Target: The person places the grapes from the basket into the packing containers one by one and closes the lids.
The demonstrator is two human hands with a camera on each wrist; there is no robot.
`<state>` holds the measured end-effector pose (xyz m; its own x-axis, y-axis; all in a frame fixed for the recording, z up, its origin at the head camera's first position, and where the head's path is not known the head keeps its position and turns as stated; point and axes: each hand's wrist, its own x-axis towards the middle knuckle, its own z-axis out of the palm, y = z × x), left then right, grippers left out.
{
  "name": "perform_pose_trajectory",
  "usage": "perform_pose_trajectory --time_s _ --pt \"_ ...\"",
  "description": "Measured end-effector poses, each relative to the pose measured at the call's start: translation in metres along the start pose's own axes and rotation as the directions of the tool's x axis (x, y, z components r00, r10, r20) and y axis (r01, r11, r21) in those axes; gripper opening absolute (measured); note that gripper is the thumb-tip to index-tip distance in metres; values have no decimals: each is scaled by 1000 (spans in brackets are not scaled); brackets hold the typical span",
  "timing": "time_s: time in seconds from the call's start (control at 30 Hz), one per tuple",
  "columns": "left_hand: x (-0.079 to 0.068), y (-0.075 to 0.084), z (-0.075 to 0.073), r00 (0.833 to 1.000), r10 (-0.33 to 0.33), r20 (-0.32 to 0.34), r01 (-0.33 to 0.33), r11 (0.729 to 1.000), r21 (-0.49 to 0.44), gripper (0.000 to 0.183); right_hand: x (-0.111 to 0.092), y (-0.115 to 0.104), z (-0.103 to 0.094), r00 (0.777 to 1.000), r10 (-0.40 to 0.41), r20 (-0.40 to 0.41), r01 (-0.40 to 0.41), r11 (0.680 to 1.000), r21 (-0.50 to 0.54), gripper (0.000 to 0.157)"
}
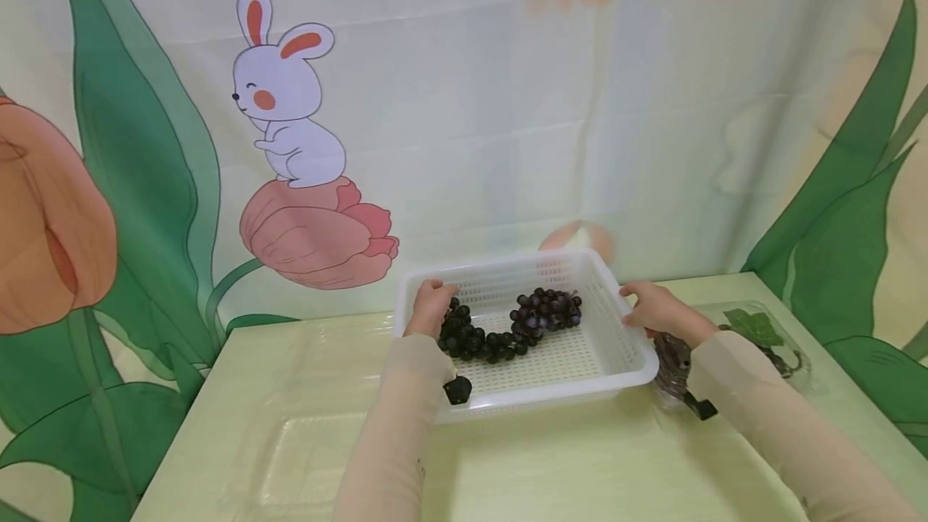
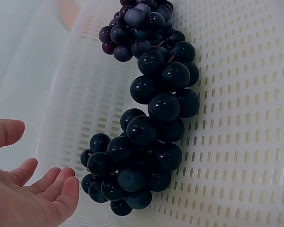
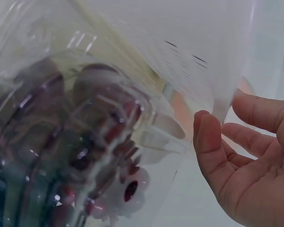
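Observation:
A white perforated plastic basket (image 1: 558, 389) stands between the two hands, toward the back of the table. Inside it, a bunch of black grapes (image 2: 151, 127) curves along the left and middle, meeting a bunch of purple grapes (image 2: 137, 28). My left hand (image 1: 431, 308) is at the basket's left end, beside the black grapes; its fingers (image 2: 61, 198) are loosely spread with nothing between them. On the right side, my right hand (image 1: 656, 311) pinches the basket's rim between thumb and fingers (image 3: 209, 132). Below that hand lies a clear plastic pack of dark red grapes (image 3: 85, 137).
Another clear container (image 1: 793, 345) with a green leaf (image 1: 754, 326) and dark fruit sits at the right of the table. Transparent empty trays (image 1: 312, 457) lie at the left. A printed cloth backdrop (image 1: 464, 143) hangs directly behind the table.

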<state>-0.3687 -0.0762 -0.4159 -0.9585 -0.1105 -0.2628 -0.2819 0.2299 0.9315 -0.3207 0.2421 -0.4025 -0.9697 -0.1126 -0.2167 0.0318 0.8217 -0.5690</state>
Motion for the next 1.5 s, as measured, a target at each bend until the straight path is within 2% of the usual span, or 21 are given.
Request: perform_pose_trajectory --time_s 0.77,0.93,1.0,1.03,1.1,1.23,1.27,1.33,1.43,1.5 --pt "13 -8 4 1000 1 22 -3 996 86 47 2 1 0 999 46 2 -46 999 3 54" --pt "19 -12 4 999 -25 27 22 994 110 45 3 -1 0 998 55 3 -55 998 1 54" --pt "30 -18 6 999 -33 30 29 991 130 43 3 -1 -1 999 52 3 -52 999 4 54" --pt "42 -28 6 999 -5 36 0 991 136 42 3 -1 -1 999 50 4 -50 999 6 54" --pt "64 -43 6 998 4 56 -12 989 146 43 4 -1 0 999 53 3 -53 999 7 54" --pt "116 -83 6 994 48 95 -60 990 126 55 4 -1 1 999 54 -2 -54 999 2 53" --pt "122 -87 6 995 22 98 -33 992 118 52 5 -1 1 999 55 -3 -55 999 1 53" --pt "142 -103 8 995 36 90 -49 990 136 59 5 0 2 999 52 -4 -52 999 -5 53" --pt "159 -116 10 994 16 107 -31 990 140 68 5 0 1 999 54 -5 -54 999 -7 52" --pt "172 -125 15 995 36 92 -51 986 159 79 5 1 1 999 51 -5 -51 999 -8 53"
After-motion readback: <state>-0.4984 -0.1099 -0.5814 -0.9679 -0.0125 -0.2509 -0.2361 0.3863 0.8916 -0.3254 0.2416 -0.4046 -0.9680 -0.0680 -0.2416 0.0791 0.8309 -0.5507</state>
